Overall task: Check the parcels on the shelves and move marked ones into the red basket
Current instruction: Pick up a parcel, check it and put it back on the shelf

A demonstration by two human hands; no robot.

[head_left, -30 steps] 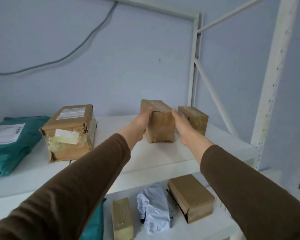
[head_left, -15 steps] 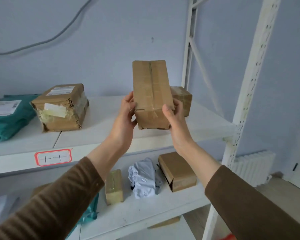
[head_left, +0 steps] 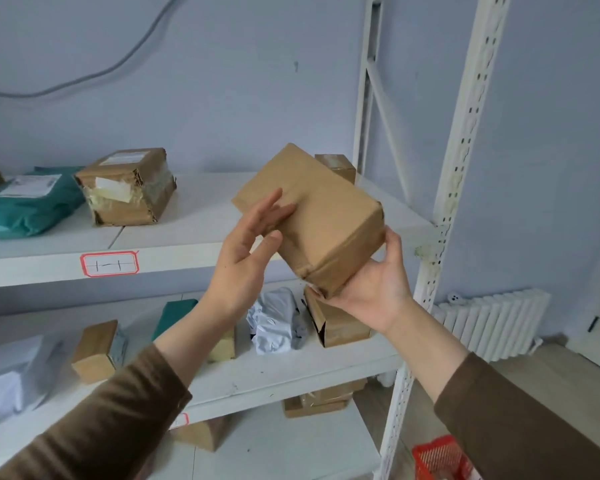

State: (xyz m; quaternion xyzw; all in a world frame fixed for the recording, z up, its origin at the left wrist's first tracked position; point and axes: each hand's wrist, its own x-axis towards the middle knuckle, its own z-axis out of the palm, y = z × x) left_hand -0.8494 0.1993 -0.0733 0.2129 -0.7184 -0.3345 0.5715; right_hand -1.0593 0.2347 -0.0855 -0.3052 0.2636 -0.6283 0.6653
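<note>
A plain brown cardboard parcel (head_left: pixel 321 216) is held tilted in the air in front of the top shelf (head_left: pixel 194 216). My right hand (head_left: pixel 374 285) cups its lower right corner from below. My left hand (head_left: pixel 246 251) lies flat against its left face, fingers spread. No mark shows on the faces turned towards me. The red basket (head_left: pixel 440 459) stands on the floor at the bottom right, partly hidden by my right sleeve.
The top shelf carries a torn taped box (head_left: pixel 127 187), a green mailer bag (head_left: pixel 25 202) and a small brown box (head_left: pixel 336 166). The middle shelf holds several boxes and a white bag (head_left: pixel 276 322). A white upright post (head_left: pixel 454 174) and a radiator (head_left: pixel 492 327) stand to the right.
The parcel went from standing on the top shelf to lifted upright, and is now turned onto a slant with my right hand under it. The view has dropped lower.
</note>
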